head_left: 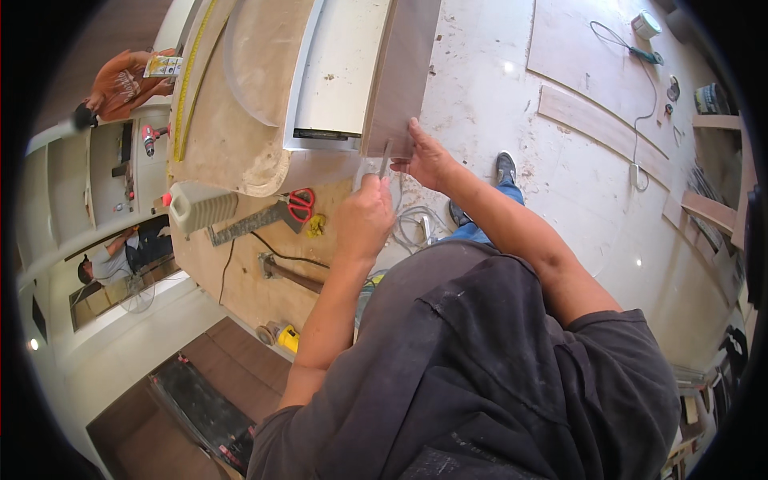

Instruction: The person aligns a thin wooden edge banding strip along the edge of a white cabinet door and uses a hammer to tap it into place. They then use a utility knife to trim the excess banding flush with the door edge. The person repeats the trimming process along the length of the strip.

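A long brown wooden panel point(402, 72) runs along the right side of a white-lined cabinet piece point(336, 68). My right hand point(430, 158) grips this panel at its near end, one digit laid on its outer side and the others curled by the end edge. Closed in a fist, my left hand point(364, 216) holds a thin, flat grey metal tool point(386, 158), perhaps a file, pointing up against the panel's near end. The handle is hidden in my fist. A dark slotted strip point(326, 134) crosses the cabinet piece's near end.
Left lie red-handled scissors point(300, 206), a hand saw point(256, 222), a plastic jug point(200, 208), a hammer point(292, 274) and a yellow tape measure point(192, 80). Cables point(414, 226) lie near my feet. Wood sheets point(596, 132) cover floor at right. Two people point(124, 84) are at far left.
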The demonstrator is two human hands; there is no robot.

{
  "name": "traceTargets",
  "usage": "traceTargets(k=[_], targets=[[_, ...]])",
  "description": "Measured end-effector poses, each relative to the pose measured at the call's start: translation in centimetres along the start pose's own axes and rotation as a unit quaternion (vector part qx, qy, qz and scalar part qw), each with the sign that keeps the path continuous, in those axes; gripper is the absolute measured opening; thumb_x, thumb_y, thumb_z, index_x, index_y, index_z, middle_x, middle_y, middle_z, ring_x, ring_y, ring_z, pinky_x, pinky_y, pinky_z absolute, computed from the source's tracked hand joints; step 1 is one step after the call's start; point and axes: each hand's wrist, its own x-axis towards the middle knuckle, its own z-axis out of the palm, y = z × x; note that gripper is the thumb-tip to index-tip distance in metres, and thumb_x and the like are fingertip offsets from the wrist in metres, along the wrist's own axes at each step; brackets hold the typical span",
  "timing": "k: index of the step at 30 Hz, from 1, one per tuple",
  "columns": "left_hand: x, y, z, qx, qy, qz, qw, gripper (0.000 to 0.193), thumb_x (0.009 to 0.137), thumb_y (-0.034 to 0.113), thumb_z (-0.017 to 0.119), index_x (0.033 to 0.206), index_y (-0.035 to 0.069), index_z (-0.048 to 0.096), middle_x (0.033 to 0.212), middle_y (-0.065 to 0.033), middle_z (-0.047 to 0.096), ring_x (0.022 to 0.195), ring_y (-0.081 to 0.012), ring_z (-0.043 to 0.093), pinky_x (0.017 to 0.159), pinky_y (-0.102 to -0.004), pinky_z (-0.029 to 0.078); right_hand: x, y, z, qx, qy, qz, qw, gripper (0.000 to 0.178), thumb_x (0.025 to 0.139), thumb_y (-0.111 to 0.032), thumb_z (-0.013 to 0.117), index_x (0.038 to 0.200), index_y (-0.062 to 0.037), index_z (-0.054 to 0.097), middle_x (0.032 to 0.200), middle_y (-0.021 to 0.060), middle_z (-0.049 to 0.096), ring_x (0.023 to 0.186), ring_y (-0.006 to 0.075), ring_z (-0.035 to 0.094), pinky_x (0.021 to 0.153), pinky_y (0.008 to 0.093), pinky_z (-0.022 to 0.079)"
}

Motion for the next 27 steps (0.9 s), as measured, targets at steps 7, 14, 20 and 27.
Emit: traceTargets(k=[7,14,20,27], targets=[[-0.5,0.5,-0.2,0.029,-0.023,-0.008,0.999,0.026,0.105,0.022,0.060,0.087,0.003,0.056,0.063,-0.0243,0.062,0.060,-0.0462,0.064,0.053,-0.0542,0.048,0.0,-0.4,-0.3,0.007,0.010,-0.004,1.000,0.068,0.098,-0.068,0.061,0.134,-0.0111,0.061,0.123,0.0079,0.067,0.098,0.0243,0.059,0.085,0.0428,0.053],[-0.3,-0.1,0.8,0.005,-0.023,-0.020,1.000,0.026,0.104,0.022,0.061,0.085,0.004,0.058,0.064,-0.0246,0.061,0.060,-0.0465,0.063,0.053,-0.0538,0.048,0.3,-0.7,-0.9,-0.012,-0.021,0.020,1.000,0.076,0.095,-0.072,0.061,0.143,-0.0127,0.056,0.132,0.0073,0.063,0.107,0.0236,0.060,0.092,0.0427,0.052],[-0.8,-0.4,1.0,-0.002,-0.023,-0.035,0.999,0.031,0.106,0.026,0.059,0.083,0.004,0.058,0.066,-0.0249,0.059,0.061,-0.0472,0.061,0.055,-0.0527,0.046,0.3,-0.3,-0.4,-0.009,0.004,0.009,1.000,0.072,0.094,-0.072,0.064,0.135,-0.0120,0.061,0.124,0.0083,0.067,0.102,0.0243,0.061,0.086,0.0428,0.053],[-0.8,1.3,-1.6,-0.007,-0.001,-0.061,0.998,0.026,0.104,0.022,0.061,0.086,0.004,0.059,0.063,-0.0234,0.061,0.059,-0.0448,0.064,0.053,-0.0532,0.048,-0.1,-0.5,-0.8,-0.010,0.006,0.006,1.000,0.076,0.094,-0.073,0.063,0.137,-0.0105,0.060,0.125,0.0083,0.066,0.102,0.0245,0.058,0.090,0.0439,0.051]])
